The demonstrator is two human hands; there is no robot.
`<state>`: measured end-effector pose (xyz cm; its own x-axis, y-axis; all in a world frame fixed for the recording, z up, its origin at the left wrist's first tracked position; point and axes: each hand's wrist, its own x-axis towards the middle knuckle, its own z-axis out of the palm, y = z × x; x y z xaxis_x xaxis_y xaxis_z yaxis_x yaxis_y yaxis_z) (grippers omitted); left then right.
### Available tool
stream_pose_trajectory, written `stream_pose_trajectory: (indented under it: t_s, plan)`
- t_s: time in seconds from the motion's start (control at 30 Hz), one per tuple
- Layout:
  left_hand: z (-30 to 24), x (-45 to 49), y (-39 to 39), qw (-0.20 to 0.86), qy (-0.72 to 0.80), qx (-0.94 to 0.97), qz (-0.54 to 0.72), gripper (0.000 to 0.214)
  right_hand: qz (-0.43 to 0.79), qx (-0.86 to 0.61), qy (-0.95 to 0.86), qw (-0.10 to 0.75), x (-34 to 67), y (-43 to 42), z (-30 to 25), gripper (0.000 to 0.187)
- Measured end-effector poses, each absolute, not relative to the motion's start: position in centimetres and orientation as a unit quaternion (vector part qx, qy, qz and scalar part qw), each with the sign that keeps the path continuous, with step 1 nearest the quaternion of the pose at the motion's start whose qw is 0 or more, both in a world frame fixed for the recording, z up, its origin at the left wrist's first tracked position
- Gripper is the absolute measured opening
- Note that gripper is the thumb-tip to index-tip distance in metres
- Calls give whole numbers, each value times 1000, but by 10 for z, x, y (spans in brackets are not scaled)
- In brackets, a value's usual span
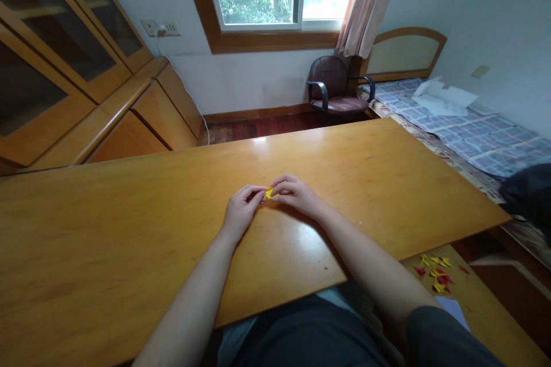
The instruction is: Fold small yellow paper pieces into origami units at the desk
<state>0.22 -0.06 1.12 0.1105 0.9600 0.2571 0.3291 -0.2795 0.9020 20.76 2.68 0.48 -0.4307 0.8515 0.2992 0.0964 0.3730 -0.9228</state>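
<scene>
A small yellow folded paper piece (270, 193) is held just over the wooden table (129, 229), between my two hands. My left hand (243, 207) pinches its left end between thumb and fingertips. From the other side, the thumb and fingers of my right hand (298, 195) close on its right part. The fingers cover much of the paper, so its exact folded shape cannot be made out.
Several yellow and red folded paper pieces (439, 275) lie on a lower wooden surface (495, 298) at right, near a pale sheet (453, 311). Beyond the table stand a brown armchair (329, 86), a bed (469, 126) and a wooden cabinet (124, 114).
</scene>
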Motion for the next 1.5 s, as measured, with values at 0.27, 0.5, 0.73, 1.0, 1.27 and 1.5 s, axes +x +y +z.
stream_pose_trajectory:
  t_s: [0.27,0.5,0.73,1.0,1.27,1.5]
  plan:
    - [13,3,-2,340,490,664,452,18,417,-324,-724,443,207,30,1,14]
    - [10,4,0,368,492,623,484,21,435,-339,-686,475,201,27,4,21]
    - [8,3,-2,351,489,625,497,20,449,-348,-670,479,199,23,9,22]
    - [12,5,-5,300,486,648,503,19,538,-363,-586,485,194,22,4,28]
    - [15,6,-8,270,476,671,500,18,599,-362,-529,480,193,20,7,31]
    - [12,9,-8,298,483,655,498,17,512,-385,-571,513,192,24,5,20]
